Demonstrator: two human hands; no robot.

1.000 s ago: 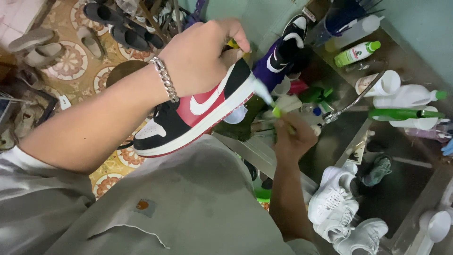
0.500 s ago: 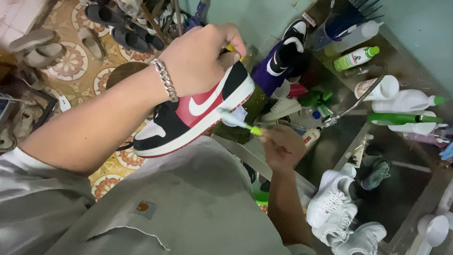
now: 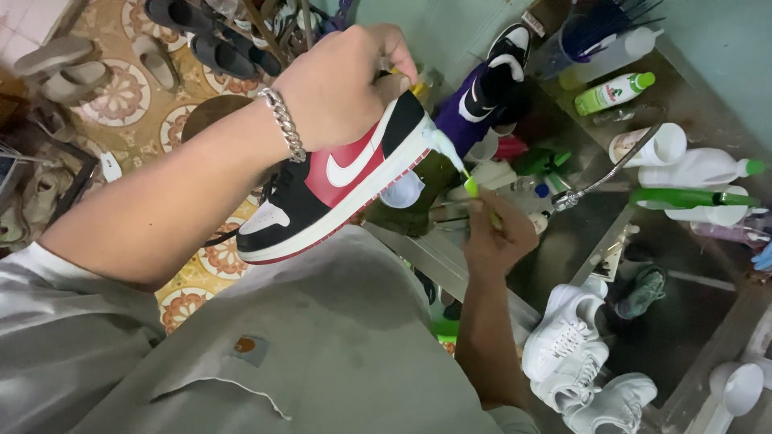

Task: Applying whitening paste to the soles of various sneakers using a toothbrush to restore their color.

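My left hand [image 3: 346,88], with a silver chain bracelet on the wrist, grips a red, black and white sneaker [image 3: 338,181] from above and holds it up on its side over my lap. My right hand [image 3: 498,237] is closed on a white and green toothbrush [image 3: 452,159]. The brush's foamy head touches the white sole edge at the heel end of the sneaker.
White sneakers [image 3: 579,354] lie at the lower right in a wet metal basin [image 3: 683,321]. A purple and black sneaker [image 3: 490,88] stands behind, near green-capped bottles [image 3: 615,92] and a metal hose [image 3: 611,169]. Sandals [image 3: 64,64] lie on the patterned floor at the left.
The brush slid along the sole edge toward the middle of the sneaker, then back up to the heel end. My left hand has kept the sneaker nearly still.
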